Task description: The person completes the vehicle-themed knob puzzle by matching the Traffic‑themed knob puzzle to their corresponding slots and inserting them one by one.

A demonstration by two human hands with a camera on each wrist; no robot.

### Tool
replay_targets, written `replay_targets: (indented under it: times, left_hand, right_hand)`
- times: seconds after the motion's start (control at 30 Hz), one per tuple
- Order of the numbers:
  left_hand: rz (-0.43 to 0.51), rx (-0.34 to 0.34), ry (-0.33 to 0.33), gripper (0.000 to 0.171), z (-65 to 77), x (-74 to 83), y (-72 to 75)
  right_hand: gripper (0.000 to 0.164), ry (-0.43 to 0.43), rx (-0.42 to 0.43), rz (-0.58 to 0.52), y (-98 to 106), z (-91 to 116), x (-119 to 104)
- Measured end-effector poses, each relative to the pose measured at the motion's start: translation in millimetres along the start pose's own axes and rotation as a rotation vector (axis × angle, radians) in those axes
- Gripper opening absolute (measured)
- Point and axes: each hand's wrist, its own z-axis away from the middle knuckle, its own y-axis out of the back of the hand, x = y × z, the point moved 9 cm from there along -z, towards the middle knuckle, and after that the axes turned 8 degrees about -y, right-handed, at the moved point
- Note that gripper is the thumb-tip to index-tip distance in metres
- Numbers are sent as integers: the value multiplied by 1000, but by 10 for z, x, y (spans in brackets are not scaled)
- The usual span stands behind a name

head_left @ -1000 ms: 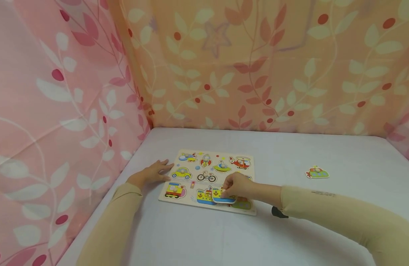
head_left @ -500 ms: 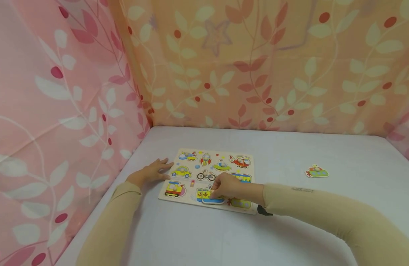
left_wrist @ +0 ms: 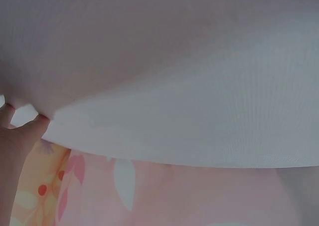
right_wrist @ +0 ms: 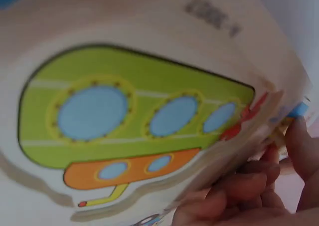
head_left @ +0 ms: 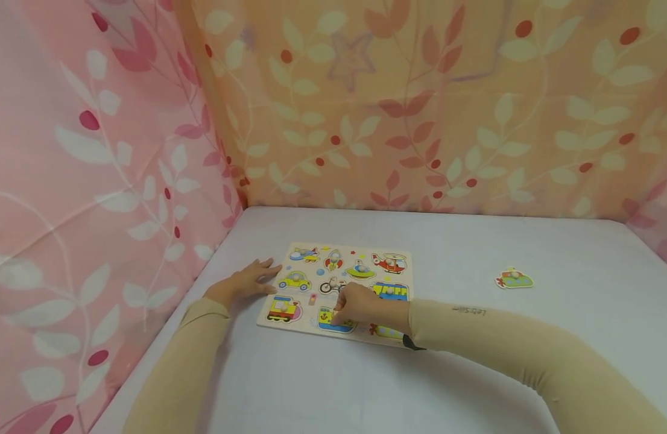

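A wooden peg puzzle board [head_left: 309,318] with vehicle pictures lies on the white table. My right hand [head_left: 357,304] pinches a yellow-and-blue ship puzzle piece [head_left: 328,323] over the ship's spot in the bottom row; its knob is hidden by the fingers. My left hand [head_left: 249,283] rests with spread fingers at the board's left edge; in the left wrist view its fingertips touch the white surface. The printed green submarine spot [right_wrist: 139,111] fills much of the right wrist view, with the right hand's curled fingers [right_wrist: 239,186] at lower right.
A loose green submarine piece [head_left: 515,279] with a knob lies on the table right of the board. Train [head_left: 283,309], car [head_left: 294,281], bus [head_left: 392,292] and several other pieces sit in the board. Floral curtains [head_left: 312,120] stand behind and at the left.
My right hand has moved left with the ship piece, which slid from beside the ship's spot to lie over it. The bus has come into view. My left hand has stayed in place.
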Motion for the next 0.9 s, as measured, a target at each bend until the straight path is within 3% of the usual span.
replay_targets:
  times: [0.23,0.47,0.77,0.9]
  left_hand:
    - [3,-4,-8,69,0,14,-32]
    - [-4,5,-1,69,18,10,-24]
    - [-2,18,-11,69,38,1,7]
    - [-5,14,-14,70,19,-21,6]
  right_hand:
    - [14,-23,-15,-117,199,99,142]
    - [11,17,83,-123,674,288,380]
    - [15,-32,202,-117,1201,510,927]
    - [18,-16,250,-99,1406,616,1155]
